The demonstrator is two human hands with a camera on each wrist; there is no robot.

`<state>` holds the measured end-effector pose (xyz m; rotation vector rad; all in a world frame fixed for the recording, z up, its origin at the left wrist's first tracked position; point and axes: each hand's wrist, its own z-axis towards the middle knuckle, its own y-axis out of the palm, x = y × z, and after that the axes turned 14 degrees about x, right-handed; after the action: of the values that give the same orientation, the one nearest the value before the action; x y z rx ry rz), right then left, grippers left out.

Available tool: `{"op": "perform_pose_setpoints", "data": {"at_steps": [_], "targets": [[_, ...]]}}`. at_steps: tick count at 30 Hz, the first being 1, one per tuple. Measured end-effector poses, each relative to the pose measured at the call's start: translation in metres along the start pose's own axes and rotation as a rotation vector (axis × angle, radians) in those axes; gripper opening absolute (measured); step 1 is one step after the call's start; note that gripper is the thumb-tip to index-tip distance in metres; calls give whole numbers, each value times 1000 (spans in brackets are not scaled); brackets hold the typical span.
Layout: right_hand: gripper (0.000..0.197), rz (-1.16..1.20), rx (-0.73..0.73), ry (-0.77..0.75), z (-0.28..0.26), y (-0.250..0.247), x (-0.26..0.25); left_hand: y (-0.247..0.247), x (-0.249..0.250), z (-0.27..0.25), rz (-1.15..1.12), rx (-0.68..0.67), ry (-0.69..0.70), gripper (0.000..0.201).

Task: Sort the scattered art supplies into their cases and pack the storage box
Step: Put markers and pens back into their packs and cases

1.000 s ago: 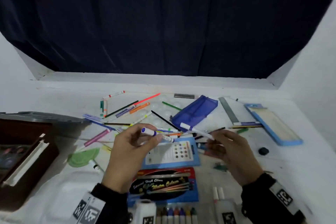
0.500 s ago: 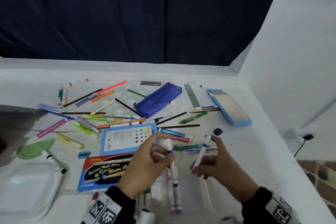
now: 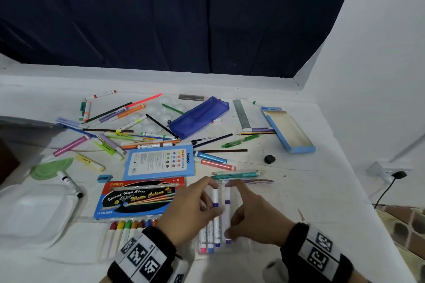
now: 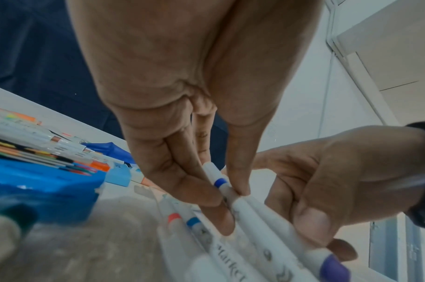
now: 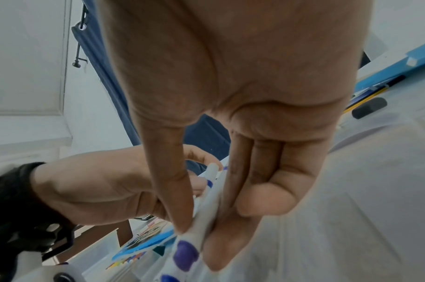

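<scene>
- Left hand (image 3: 190, 211) pinching blue-banded marker (image 3: 215, 197) between thumb and fingertips, lowering it beside pink and blue ones lying in clear case (image 3: 208, 254) at 6 o'clock, likely to keep the row parallel.
- Right hand (image 3: 255, 218) gripping purple-capped marker (image 3: 227, 213) the same way, touching its neighbour.
- Case walls hard to trace; storage box not identifiable.

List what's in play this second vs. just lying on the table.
In play:
- left hand pinching the blue-banded marker
- right hand pinching the purple-banded marker
- markers already laid in a row

Lying about:
- blue pencil case
- colour pencil box
- water colour pack
- black eraser
- steel ruler
</scene>
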<state>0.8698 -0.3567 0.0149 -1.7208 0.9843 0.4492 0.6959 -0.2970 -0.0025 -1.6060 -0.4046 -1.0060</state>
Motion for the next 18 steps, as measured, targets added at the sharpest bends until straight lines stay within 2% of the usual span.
{"op": "perform_pose_setpoints", "data": {"at_steps": [5, 9, 16, 18], "targets": [[74, -34, 9, -71, 2, 3, 5, 3, -3, -3, 35, -20, -14, 35], [60, -71, 27, -116, 2, 4, 6, -2, -3, -3, 120, -48, 21, 43], [57, -387, 171, -219, 5, 1, 2, -9, 8, -2, 505, -160, 186, 65], [64, -418, 174, -225, 7, 1, 1, -8, 8, -1, 574, -185, 227, 67]]}}
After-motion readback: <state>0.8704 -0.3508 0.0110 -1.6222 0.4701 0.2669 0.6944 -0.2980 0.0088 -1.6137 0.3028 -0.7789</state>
